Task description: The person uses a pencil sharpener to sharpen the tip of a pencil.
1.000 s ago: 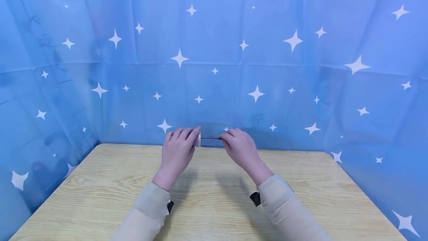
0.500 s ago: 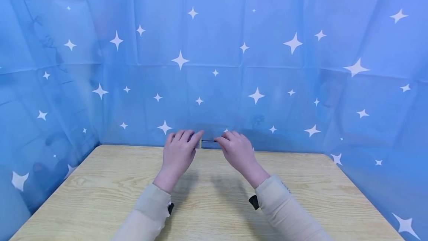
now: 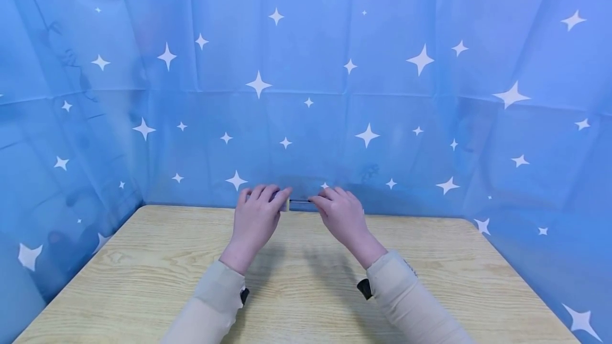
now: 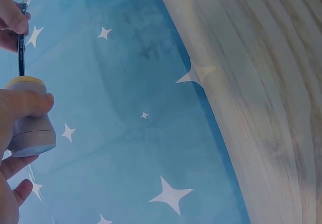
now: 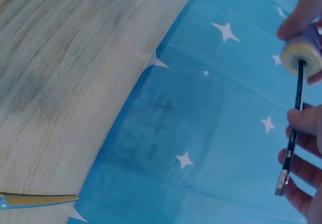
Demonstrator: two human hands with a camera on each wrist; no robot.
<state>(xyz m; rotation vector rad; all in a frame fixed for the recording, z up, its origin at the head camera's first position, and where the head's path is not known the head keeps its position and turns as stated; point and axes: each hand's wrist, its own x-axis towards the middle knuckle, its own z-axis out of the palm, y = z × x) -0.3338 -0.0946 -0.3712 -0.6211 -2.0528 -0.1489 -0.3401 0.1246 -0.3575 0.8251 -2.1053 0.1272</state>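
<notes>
The left hand (image 3: 255,220) is gripping the sharpener (image 4: 33,135) and the right hand (image 3: 342,219) is pinching the pencil (image 5: 299,89), whose end is hiding inside the sharpener; wrist views are cropping both hands

Left forearm (image 3: 204,309): sleeved, slanting forward and inward toward the far edge of the table (image 3: 143,280).
Right forearm (image 3: 415,304): sleeved, slanting inward the opposite way, mirroring the left.
Wrists (image 3: 233,260): bare beyond the cuffs, raised over the table.
Left hand (image 3: 255,219): back uppermost, at the far edge, thumb (image 4: 32,104) and fingers wrapped in a grip.
Right hand (image 3: 341,222): level with the left, back uppermost, thumb (image 5: 303,119) and fingers pinching.
Between hands: near each other, apart, thumb sides facing.
</notes>
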